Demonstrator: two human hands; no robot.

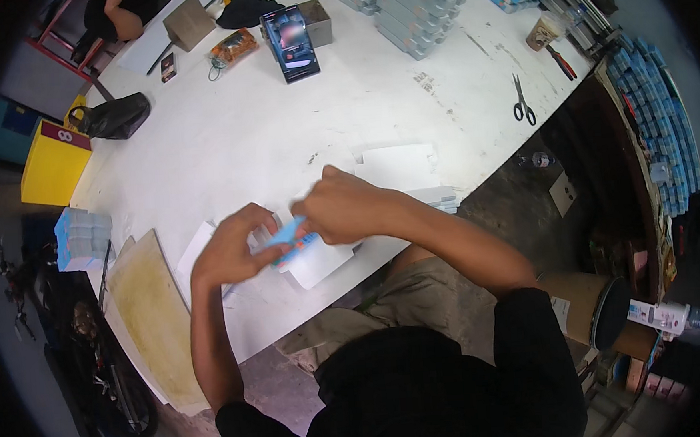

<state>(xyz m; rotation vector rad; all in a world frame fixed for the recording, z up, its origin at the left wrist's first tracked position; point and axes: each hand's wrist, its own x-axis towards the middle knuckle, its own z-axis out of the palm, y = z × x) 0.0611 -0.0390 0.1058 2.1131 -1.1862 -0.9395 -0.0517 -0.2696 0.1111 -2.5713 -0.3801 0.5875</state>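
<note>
Far left: 1 yellow box (52, 161) with a dark red band sits beside the table edge; contents not visible. Just right of it, 1 black bag (113, 116) lies on the white table (224, 130), closed up, contents hidden. Below, at the table's left edge, 1 stack of pale blue boxes (81, 238), count unclear. Next to it, 1 stained yellowish board (154, 318) leans over the near edge.

Centre: left hand (232, 254) and right hand (343, 207) meet over a small blue carton (291, 240). Both hands are closed around it, fingers curled and pinching it from either side. The carton is light blue with a small orange-red patch, mostly covered by the fingers, so its shape is not clear. It sits just above the near table edge, over white flat sheets (320, 256) that lie under and around the hands. Cannot tell if the carton is open or folded flat.

Back centre: 1 phone (289, 42) propped upright with its screen lit, 1 grey-brown box (318, 22) behind it, 1 cardboard box (188, 22) to the left, 1 orange packet (232, 47) between them. 1 other person (117, 12) sits at the far left corner.

Right: rows of grey-blue flat cartons (413, 10) stacked at the far edge, too many to count. 1 paper cup (544, 30), contents not visible. 1 pair of scissors (523, 102) lies flat, well apart from the hands. 1 pair of red-handled pliers (562, 61) near the cup. Far right, a shelf holds many more blue cartons (654, 112).
</note>
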